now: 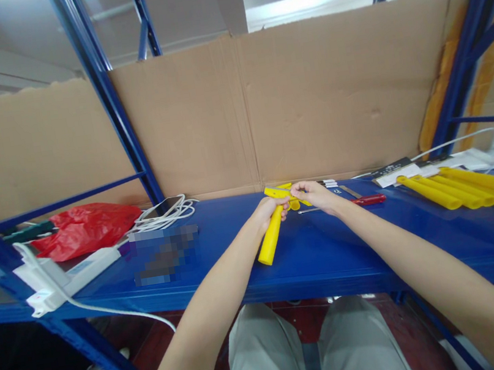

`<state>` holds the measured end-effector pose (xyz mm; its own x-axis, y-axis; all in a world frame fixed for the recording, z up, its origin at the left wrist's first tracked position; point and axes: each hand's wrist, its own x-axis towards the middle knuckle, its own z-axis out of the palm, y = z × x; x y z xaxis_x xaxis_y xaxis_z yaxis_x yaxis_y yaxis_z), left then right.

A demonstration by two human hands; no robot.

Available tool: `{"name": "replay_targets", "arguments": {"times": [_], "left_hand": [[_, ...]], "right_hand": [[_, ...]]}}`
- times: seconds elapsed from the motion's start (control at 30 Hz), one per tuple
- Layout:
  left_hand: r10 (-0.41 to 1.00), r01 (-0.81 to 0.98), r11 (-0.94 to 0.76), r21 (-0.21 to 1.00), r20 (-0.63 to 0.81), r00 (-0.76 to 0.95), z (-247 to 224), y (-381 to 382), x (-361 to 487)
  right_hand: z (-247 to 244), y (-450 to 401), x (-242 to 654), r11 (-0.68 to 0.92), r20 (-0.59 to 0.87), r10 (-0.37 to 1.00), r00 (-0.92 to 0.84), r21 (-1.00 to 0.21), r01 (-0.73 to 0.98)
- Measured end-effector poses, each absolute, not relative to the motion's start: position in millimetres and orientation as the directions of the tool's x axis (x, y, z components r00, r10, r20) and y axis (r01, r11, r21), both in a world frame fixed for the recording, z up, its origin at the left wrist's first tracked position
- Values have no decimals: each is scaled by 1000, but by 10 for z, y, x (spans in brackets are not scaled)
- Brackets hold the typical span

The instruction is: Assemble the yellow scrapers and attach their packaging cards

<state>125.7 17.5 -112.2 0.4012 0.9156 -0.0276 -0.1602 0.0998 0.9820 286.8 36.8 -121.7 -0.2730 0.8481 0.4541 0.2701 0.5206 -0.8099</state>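
My left hand (269,210) is closed around the upper end of a yellow tube handle (270,240), which slants down toward the table's front edge. Across the top of the handle lies a flat yellow head piece (278,192). Whether the two are joined is hidden by my fingers. My right hand (315,195) pinches at the right end of the head piece, close to my left fingertips. Just behind and below the hands, small yellow parts (295,204) rest on the blue table (312,249). A screwdriver (370,199) with a red handle lies right of my right hand.
Several yellow tubes (484,190) lie in a row at the right, near white power strips. On the left are a red plastic bag (89,228), coiled white cable (167,212) and a white power strip (81,274). A cardboard panel (309,101) closes the back between blue posts.
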Motion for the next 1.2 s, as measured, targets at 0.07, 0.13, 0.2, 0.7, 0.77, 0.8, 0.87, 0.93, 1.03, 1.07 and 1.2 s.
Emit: {"name": "replay_targets", "arguments": {"times": [0.07,0.13,0.2,0.7,0.77,0.8,0.87,0.93,1.03,1.07,1.2], "left_hand": [[914,-162,97,982,-23,405,-1113,172,1257],[916,-158,92,983,-21,400,-1105,169,1260],[922,-148,90,985,-26,386,-1103,166,1266],[919,-147,38,988,24,393,-1097,135,1258],[912,-191,13,982,67,406,-1098,121,1263],[909,-210,6,978,82,409,-1100,115,1267],[908,-225,9,974,86,409,-1105,106,1276],[911,-221,26,975,69,407,-1109,107,1283],[909,-220,26,975,68,410,-1101,123,1278],[911,-217,18,976,73,405,-1092,130,1270],[946,-182,-15,983,73,316,-1049,175,1202]], "right_hand": [[-1226,380,2862,508,452,857,-248,-824,253],[-1234,381,2851,485,442,870,-217,-845,223],[-1235,363,2838,447,409,889,-206,-873,193],[-1120,268,2890,368,288,895,-341,-908,200],[-1101,264,2894,381,305,886,-348,-908,175],[-1092,261,2897,388,316,884,-344,-907,164],[-1078,261,2906,411,342,876,-341,-899,153],[-1075,272,2917,442,361,860,-361,-880,172],[-1093,312,2914,496,391,846,-364,-827,265],[-1102,329,2907,509,400,847,-351,-800,316],[-1123,376,2896,498,427,865,-264,-664,558]]}}
